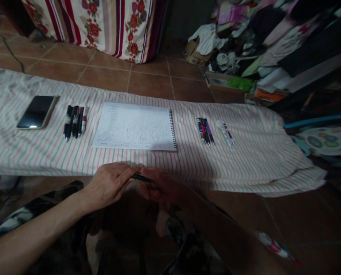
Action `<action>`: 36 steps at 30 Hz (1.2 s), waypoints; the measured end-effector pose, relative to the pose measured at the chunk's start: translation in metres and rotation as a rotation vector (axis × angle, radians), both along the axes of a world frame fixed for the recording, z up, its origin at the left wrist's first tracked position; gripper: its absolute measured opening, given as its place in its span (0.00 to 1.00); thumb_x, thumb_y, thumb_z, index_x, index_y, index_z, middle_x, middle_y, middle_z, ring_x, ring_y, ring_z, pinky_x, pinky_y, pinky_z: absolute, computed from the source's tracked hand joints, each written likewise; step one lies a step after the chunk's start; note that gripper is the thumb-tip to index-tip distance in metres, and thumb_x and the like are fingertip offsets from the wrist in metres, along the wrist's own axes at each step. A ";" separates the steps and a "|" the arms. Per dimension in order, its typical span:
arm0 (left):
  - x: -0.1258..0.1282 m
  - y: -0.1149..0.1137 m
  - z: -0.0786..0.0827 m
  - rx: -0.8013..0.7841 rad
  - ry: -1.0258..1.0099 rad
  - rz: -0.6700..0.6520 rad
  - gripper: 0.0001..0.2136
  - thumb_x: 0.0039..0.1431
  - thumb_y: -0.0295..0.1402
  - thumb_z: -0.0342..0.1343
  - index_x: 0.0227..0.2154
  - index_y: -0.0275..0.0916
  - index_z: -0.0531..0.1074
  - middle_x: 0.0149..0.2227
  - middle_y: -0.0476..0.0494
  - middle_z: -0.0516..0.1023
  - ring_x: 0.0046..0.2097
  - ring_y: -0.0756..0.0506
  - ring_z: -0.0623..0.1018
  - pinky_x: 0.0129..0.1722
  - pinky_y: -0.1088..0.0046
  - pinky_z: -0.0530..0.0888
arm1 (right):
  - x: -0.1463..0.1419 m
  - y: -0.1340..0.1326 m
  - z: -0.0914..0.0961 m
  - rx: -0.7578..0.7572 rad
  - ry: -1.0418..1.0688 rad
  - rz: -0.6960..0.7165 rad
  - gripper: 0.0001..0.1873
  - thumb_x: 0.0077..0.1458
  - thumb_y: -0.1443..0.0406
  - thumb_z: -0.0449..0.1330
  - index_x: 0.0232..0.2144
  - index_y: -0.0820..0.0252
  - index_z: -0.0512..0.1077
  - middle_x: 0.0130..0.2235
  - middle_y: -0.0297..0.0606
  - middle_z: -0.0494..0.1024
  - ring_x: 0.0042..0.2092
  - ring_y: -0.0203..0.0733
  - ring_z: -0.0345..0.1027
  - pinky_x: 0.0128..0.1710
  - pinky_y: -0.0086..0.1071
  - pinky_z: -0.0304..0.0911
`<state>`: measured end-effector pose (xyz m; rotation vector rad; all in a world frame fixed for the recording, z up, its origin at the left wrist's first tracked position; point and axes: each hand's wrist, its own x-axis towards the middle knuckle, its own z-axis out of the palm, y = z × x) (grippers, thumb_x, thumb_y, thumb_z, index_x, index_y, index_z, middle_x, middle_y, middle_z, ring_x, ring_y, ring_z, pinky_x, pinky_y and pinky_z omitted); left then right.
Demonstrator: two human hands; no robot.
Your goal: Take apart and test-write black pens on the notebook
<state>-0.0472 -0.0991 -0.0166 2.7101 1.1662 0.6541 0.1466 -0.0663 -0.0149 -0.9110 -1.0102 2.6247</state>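
My left hand (109, 183) and my right hand (161, 185) meet at the near edge of the cloth-covered surface, both closed on a dark pen (141, 177). Only the pen's middle shows; its ends are hidden in my fingers. Just beyond lies a spiral notebook (136, 128), open to a page with writing, its coil on the right. Left of it several pens and markers (74, 121) lie side by side. On its right are a group of pens (205, 131) and a smaller pale group of pens (225, 132).
A smartphone (37, 112) lies at the left on the striped cloth (259, 152). Behind is a tiled floor (150, 82) with a floral curtain (110, 28). Clothes and boxes (199, 49) are piled at the back right. A red-and-white object (276, 246) is at lower right.
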 end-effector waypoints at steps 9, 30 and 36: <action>0.000 0.000 0.002 0.141 0.091 -0.019 0.14 0.59 0.32 0.48 0.48 0.39 0.67 0.29 0.46 0.74 0.29 0.48 0.73 0.26 0.72 0.71 | -0.009 0.000 0.005 -0.045 -0.078 -0.059 0.17 0.59 0.56 0.45 0.28 0.61 0.63 0.16 0.29 0.67 0.13 0.25 0.47 0.13 0.20 0.41; 0.003 0.011 -0.003 -0.581 -0.282 0.318 0.14 0.57 0.41 0.48 0.41 0.42 0.74 0.39 0.47 0.80 0.40 0.45 0.78 0.40 0.72 0.73 | 0.003 0.010 -0.003 1.603 -0.447 -0.093 0.08 0.51 0.68 0.59 0.36 0.64 0.70 0.34 0.40 0.73 0.36 0.38 0.67 0.37 0.31 0.62; 0.001 0.011 -0.001 -0.573 -0.262 0.308 0.15 0.58 0.42 0.47 0.42 0.41 0.72 0.37 0.46 0.80 0.39 0.45 0.78 0.39 0.72 0.72 | -0.001 0.006 -0.004 1.561 -0.495 -0.236 0.06 0.53 0.67 0.57 0.34 0.61 0.72 0.30 0.37 0.73 0.33 0.36 0.66 0.35 0.29 0.60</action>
